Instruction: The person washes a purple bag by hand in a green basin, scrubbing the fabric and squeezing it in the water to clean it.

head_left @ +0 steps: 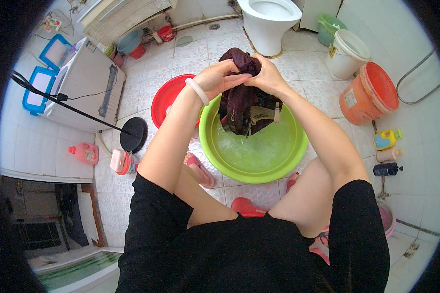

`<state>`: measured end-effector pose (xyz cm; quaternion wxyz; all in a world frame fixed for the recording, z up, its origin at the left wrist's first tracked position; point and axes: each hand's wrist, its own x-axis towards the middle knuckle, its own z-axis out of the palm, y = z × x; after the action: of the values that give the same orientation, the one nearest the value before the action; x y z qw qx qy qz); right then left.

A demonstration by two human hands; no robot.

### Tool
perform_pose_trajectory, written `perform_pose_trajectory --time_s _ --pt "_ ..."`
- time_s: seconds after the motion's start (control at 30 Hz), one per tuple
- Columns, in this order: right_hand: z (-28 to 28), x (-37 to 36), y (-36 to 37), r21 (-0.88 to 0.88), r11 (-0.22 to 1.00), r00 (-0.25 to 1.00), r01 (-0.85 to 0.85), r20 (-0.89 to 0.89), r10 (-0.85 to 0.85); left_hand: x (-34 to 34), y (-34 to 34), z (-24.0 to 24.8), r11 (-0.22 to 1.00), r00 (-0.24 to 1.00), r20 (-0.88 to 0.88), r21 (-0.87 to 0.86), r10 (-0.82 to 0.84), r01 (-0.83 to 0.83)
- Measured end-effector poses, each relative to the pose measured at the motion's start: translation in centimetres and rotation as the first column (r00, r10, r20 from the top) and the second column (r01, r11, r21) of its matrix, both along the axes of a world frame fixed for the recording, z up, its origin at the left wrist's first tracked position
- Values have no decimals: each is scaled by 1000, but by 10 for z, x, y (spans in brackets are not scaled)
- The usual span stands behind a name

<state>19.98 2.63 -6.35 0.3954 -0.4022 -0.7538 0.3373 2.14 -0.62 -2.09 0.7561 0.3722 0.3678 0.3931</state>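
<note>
A dark maroon, wet-looking garment (238,103) is bunched up above the green basin (205,137). Its lower part hangs down toward the cloudy water in the basin. My left hand (221,78), with a white bangle at the wrist, grips the cloth near its top, fingers pointing right. My right hand (269,77) holds the same bunch from the other side, its fingertips meeting those of my left. On the garment's lower right side shows a pale beige strip (264,114); I cannot make out what it is. Part of the cloth is hidden behind my fingers.
To the left of the green basin stands a red basin (160,103), partly behind my left arm. An orange bucket (361,100), a white bucket (344,58) and several bottles line the right wall. A toilet (269,29) stands beyond. A washing machine (85,80) is at left.
</note>
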Motion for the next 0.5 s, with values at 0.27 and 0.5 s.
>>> perform_pose_trajectory --time_s 0.27,0.5 --pt "16 20 10 -327 942 892 -74 -443 -84 -66 23 -52 846 840 -429 529 333 -66" --pt "41 20 14 -302 918 839 -256 -541 56 -14 18 -39 678 884 -408 718 229 156"
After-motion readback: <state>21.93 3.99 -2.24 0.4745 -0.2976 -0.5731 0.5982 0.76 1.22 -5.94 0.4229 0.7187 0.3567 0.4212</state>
